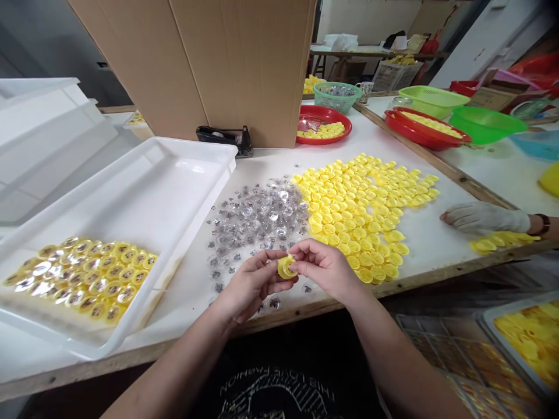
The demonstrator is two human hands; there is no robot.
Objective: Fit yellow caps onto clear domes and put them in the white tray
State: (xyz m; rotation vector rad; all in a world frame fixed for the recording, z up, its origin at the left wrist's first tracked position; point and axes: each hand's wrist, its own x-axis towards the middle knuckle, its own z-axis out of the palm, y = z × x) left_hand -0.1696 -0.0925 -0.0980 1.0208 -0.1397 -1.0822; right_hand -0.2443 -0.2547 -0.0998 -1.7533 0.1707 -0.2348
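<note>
Near the table's front edge, my left hand (257, 282) grips a small round yellow piece (286, 267) between thumb and fingers. My right hand (325, 267) pinches the same piece from the other side, its fingertips pressed together. Beyond my hands lie many clear round pieces with dark prints (257, 215). To their right spreads a large group of yellow round pieces (349, 203). On the left, a white tray (174, 174) holds rows of yellow pieces with shiny printed tops (87, 273).
A black tape dispenser (225, 139) stands before a tall cardboard box (244, 70). Red dishes (325, 138) and green baskets (336, 103) are farther back. At the right, another person's gloved hand (484, 218) rests beside more yellow pieces (498, 241). White bins are stacked at the far left.
</note>
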